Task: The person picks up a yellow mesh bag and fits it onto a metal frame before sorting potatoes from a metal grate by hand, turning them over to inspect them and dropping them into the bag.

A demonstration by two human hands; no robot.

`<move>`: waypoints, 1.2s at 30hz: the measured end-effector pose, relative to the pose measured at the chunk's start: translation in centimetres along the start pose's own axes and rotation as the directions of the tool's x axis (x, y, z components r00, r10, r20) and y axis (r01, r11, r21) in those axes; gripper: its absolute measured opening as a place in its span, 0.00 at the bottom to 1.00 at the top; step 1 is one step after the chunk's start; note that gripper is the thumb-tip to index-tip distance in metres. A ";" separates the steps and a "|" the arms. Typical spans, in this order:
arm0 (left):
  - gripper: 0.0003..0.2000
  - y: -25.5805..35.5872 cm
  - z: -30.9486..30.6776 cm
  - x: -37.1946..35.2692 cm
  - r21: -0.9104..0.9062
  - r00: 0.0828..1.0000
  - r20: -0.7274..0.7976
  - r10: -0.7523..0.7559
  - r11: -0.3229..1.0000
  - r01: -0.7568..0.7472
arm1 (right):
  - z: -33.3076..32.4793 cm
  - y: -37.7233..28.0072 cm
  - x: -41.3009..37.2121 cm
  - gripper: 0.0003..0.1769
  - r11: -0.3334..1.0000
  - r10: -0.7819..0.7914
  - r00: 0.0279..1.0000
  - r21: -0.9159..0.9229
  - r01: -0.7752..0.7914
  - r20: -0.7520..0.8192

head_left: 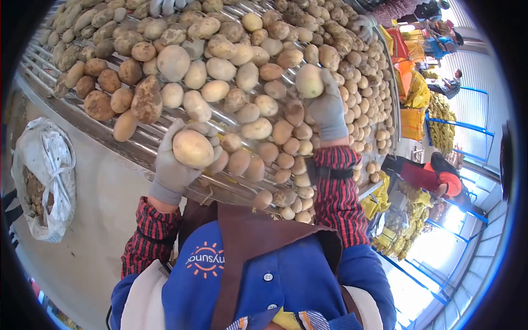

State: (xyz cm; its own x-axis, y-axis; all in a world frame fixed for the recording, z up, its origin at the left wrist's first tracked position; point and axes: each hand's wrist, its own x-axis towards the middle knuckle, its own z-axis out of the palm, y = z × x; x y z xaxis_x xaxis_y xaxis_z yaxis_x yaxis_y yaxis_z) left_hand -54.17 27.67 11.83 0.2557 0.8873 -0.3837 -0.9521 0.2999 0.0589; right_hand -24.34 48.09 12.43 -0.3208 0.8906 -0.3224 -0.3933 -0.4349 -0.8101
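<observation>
My left hand (171,168), in a grey glove, is closed around a large pale potato (193,149) at the near edge of the roller conveyor (104,129). Further right, over the rollers, my gloved right hand (328,107) grips another potato (309,81), pale and slightly greenish. Many loose potatoes (256,129) lie around and between both hands. Some are clean and yellow; others, like a long potato (147,100) left of centre, are caked with dark soil.
A white sack (47,176) with a dirty opening stands on the floor at left. Across the conveyor are other people's gloved hands (363,26). A person in an orange top (448,183) bends near filled yellow net bags (404,220) at right, beside blue metal rails (465,127).
</observation>
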 end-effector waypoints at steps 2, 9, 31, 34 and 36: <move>0.26 -0.3 0.3 0.3 -0.010 0.996 -0.088 -0.007 1.000 0.006 | 0.1 -0.2 -3.0 0.28 0.968 0.048 0.985 0.234 -0.086 0.164; 0.33 -2.2 2.0 -0.1 -0.229 0.966 0.205 -0.160 0.951 0.206 | 3.0 2.9 -8.8 0.32 0.727 -0.094 0.946 0.671 -0.148 0.311; 0.33 -7.0 0.8 -10.8 -0.386 0.951 0.296 0.087 0.922 0.036 | 0.1 5.6 -14.9 0.22 0.473 -0.479 0.876 -0.825 0.309 0.053; 0.34 -6.7 -0.7 -11.0 -0.455 0.913 0.401 0.073 0.881 0.129 | 6.3 8.0 -17.1 0.25 0.153 -0.292 0.846 -0.851 0.502 0.447; 0.33 -5.9 -1.7 -11.7 -0.448 0.928 0.361 0.094 0.890 0.084 | 8.5 10.5 -17.0 0.24 0.064 -0.257 0.684 -0.694 0.717 0.683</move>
State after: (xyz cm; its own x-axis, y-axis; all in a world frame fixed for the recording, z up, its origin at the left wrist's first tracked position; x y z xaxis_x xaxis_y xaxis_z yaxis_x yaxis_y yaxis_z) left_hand -51.83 14.96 14.40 0.2082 0.9779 -0.0177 -0.9009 0.1847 -0.3927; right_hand -30.32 27.19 13.53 -0.7069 0.6297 0.3221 0.3426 0.7032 -0.6230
